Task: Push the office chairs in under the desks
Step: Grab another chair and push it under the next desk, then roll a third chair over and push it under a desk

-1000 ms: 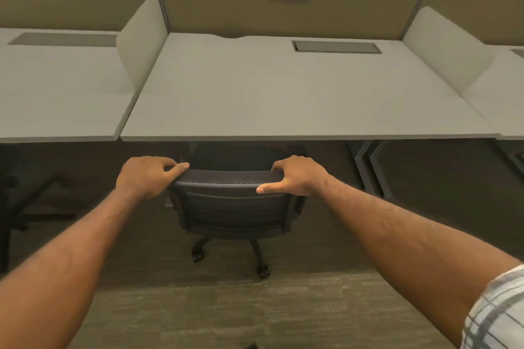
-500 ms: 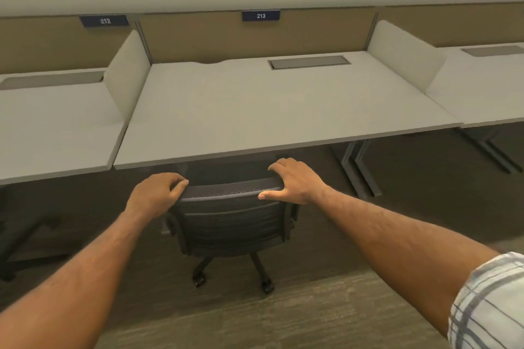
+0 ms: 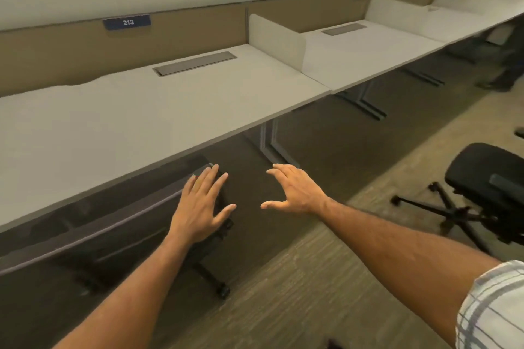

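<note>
One office chair (image 3: 127, 238) sits under the surface (image 3: 127, 122), below and left of the left hand (image 3: 202, 207). The surface leg (image 3: 268, 139) stands beyond the right hand (image 3: 295, 193). A second office chair (image 3: 479, 176) stands well right of both hands.

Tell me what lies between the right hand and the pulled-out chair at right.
Head view: only bare carpet floor between the right hand and the pulled-out chair.

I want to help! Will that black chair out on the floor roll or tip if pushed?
Probably rolls easily: the black chair stands on a caster base. Tipping seems unlikely, its legs spread wide. The textured floor may slow it a little.
</note>
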